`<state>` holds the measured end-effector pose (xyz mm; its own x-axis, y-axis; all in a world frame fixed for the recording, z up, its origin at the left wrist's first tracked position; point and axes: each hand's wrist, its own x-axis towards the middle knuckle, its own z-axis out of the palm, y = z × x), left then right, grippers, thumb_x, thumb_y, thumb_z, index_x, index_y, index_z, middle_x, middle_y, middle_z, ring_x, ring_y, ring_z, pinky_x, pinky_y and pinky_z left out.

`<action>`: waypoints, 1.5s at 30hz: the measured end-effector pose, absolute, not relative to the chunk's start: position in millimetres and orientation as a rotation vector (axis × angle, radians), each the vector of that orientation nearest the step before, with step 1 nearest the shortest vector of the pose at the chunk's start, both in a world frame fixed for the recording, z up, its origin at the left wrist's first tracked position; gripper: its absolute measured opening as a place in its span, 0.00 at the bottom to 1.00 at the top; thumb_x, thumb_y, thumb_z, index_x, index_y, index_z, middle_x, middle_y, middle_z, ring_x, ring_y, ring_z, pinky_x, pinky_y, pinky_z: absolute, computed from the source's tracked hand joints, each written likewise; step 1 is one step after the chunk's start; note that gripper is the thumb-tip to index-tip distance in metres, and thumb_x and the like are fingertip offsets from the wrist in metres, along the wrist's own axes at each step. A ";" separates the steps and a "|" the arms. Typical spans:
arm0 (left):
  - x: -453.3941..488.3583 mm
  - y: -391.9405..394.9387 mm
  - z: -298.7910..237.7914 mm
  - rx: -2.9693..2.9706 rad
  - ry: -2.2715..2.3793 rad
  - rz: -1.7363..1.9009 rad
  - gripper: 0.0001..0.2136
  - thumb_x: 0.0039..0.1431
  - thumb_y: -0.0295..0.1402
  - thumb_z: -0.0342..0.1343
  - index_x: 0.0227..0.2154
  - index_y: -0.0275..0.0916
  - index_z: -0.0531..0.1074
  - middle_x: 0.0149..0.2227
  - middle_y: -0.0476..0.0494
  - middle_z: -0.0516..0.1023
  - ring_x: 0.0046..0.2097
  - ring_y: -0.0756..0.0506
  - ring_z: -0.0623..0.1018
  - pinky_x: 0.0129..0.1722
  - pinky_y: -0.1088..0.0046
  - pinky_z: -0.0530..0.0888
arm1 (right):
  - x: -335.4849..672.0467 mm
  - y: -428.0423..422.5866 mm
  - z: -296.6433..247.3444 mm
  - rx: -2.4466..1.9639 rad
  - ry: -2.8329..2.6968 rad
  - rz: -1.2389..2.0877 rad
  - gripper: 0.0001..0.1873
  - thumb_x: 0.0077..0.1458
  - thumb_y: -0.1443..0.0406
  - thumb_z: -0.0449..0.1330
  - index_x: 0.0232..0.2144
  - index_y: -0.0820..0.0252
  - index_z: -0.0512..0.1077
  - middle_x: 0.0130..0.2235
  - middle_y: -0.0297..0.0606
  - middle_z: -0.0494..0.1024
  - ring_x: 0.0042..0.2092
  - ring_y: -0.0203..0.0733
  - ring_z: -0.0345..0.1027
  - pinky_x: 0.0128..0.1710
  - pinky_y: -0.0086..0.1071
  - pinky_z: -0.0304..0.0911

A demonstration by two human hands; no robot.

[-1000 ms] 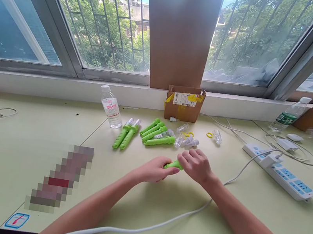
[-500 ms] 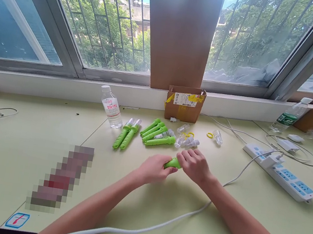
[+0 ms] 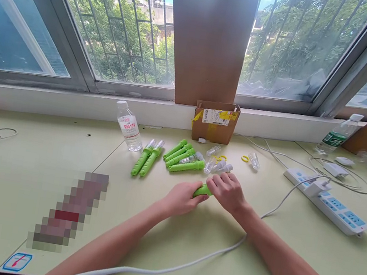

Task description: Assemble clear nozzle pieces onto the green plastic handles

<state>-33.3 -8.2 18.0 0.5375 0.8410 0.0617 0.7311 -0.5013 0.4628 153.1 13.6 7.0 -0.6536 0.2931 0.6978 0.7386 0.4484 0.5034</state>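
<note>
Between my two hands is a green plastic handle [image 3: 202, 190], mostly covered by fingers. My left hand [image 3: 184, 197] wraps round its left part. My right hand [image 3: 227, 191] closes over its right end, hiding what is there. Just beyond lie several loose green handles [image 3: 186, 166]. Clear plastic caps [image 3: 213, 150] and yellow rings [image 3: 222, 158] are scattered to the right of them. Two green handles with clear tips [image 3: 151, 160] lie side by side at the left.
A water bottle [image 3: 128, 126] stands behind the green pieces, near an open cardboard box [image 3: 215, 123]. At the right are a white power strip [image 3: 325, 201] and another bottle [image 3: 339, 134]. A white cable [image 3: 184, 266] crosses the table in front, passing over my left forearm.
Both hands keep their grip on the green handle, with hardly any movement. The whole view has shifted slightly.
</note>
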 end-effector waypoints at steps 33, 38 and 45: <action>-24.2 -0.1 14.0 2.345 1.367 0.471 0.10 0.60 0.39 0.49 0.43 0.41 0.62 0.36 0.47 0.76 0.37 0.43 0.76 0.31 0.73 0.64 | 152.5 21.6 0.0 -0.965 -2.185 -1.084 0.13 0.57 0.75 0.53 0.23 0.60 0.66 0.20 0.32 0.65 0.26 0.36 0.52 0.29 0.36 0.37; -23.7 -1.7 18.8 2.426 1.365 0.473 0.08 0.59 0.35 0.50 0.41 0.41 0.64 0.38 0.44 0.76 0.38 0.43 0.76 0.33 0.73 0.64 | 148.7 18.7 -1.4 -1.003 -2.221 -1.059 0.13 0.57 0.76 0.53 0.23 0.61 0.66 0.21 0.32 0.65 0.26 0.36 0.53 0.29 0.36 0.37; -25.6 2.0 14.3 2.449 1.374 0.519 0.05 0.58 0.31 0.51 0.37 0.40 0.63 0.37 0.45 0.75 0.37 0.45 0.74 0.31 0.73 0.63 | 143.7 16.7 -2.9 -1.053 -2.207 -1.119 0.13 0.55 0.76 0.52 0.22 0.61 0.66 0.21 0.34 0.67 0.25 0.37 0.54 0.29 0.36 0.37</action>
